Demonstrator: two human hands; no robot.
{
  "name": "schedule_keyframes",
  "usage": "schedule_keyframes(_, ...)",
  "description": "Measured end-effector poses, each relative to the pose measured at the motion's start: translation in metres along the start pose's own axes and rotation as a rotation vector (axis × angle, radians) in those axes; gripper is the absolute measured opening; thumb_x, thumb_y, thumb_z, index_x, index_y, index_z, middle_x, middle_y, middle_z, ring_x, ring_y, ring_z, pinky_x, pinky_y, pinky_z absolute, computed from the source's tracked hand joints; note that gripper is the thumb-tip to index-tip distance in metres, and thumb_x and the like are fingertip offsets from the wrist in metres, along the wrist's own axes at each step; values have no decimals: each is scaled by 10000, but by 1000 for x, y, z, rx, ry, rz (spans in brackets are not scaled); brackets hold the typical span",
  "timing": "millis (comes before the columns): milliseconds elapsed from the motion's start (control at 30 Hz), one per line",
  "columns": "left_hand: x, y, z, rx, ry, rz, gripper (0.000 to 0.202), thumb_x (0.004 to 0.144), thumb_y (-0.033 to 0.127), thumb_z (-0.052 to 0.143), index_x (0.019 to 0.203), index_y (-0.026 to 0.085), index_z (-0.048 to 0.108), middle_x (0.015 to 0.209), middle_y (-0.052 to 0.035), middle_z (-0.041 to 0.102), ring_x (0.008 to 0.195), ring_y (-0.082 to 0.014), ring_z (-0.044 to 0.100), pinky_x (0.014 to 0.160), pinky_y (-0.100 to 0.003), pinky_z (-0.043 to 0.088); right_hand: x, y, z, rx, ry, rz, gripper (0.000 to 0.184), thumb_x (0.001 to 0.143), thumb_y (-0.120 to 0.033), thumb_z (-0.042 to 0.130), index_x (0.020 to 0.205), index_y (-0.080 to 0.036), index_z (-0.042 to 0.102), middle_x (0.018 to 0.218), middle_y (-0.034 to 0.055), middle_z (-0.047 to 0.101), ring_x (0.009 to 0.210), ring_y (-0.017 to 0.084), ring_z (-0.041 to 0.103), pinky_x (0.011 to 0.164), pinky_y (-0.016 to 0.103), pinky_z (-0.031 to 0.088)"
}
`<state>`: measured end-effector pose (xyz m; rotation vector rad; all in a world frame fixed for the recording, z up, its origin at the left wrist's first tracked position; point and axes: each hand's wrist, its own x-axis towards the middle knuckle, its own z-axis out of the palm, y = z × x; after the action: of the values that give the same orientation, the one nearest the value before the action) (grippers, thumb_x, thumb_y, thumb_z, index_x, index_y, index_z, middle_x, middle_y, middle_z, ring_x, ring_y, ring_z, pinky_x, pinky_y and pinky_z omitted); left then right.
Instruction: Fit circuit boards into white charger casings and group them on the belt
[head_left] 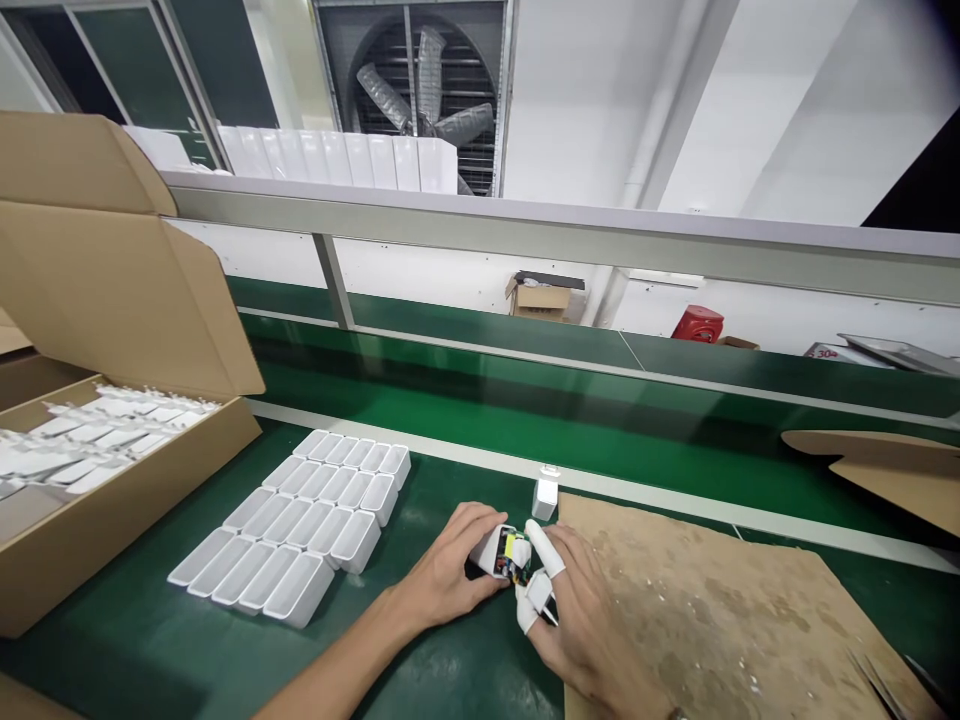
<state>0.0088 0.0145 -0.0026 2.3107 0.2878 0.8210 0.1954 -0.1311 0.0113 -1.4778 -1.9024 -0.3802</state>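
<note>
Near the table's front middle, my left hand (pixel 442 570) is closed around a small white plastic housing (pixel 488 553). At the housing's open end sits a circuit board (pixel 516 550) with a yellow-wrapped component; how deep it goes in, I cannot tell. My right hand (pixel 581 600), with white covers on thumb and forefinger, has its fingers closed at the board's right side. Between those fingers shows a small white plastic piece (pixel 538 590), partly hidden. Just beyond my hands stands another white plastic unit (pixel 546 497). Left of them, open white housings (pixel 300 510) lie in rows.
An open cardboard box (pixel 217 445) of white plastic parts stands at the left. A stained brown board (pixel 697 610) covers the right front, with metal tweezers (pixel 874 680) at its edge. Behind runs a green conveyor belt (pixel 487 400) beneath a long rail (pixel 570 225).
</note>
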Motion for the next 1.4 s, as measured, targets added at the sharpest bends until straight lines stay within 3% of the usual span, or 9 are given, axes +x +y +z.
schedule_keyframes(233,1,-1,1,-7,3,7,677,935,274,787,1520,256,448,1363,-146,570,1280,-308,519,1071,-514,521,-1,0,-2,21,-37,2,662,911,-82,523,1550,-48,355,1347,228,594,1289,400,527,1025,624,572)
schedule_keyframes(400,1,1,2,-5,13,10,690,919,274,805,1513,257,456,1347,-142,586,1257,-307,537,1065,-520,525,-5,2,-1,37,-49,36,697,946,-108,532,1601,-90,295,1372,203,586,1321,377,513,1081,619,539)
schedule_keyframes(700,2,3,1,17,21,-1,669,917,289,807,1497,258,476,1332,-138,594,1250,-310,557,1053,-509,545,-2,3,-4,64,-68,56,685,947,-108,525,1598,-114,311,1367,179,603,1312,356,535,1106,607,527)
schedule_keyframes(967,1,9,3,-2,12,-74,627,933,225,769,1491,270,487,1353,-123,503,1237,-277,594,1018,-412,568,-1,4,-5,44,-45,25,664,932,-87,507,1576,-88,348,1341,185,616,1290,358,545,1073,596,559)
schedule_keyframes(1400,1,8,3,-36,23,-84,579,929,263,780,1441,266,510,1358,-125,509,1282,-286,573,1080,-431,545,-3,3,-5,62,-54,19,631,924,-123,522,1536,-98,370,1347,205,612,1288,390,542,1048,642,557)
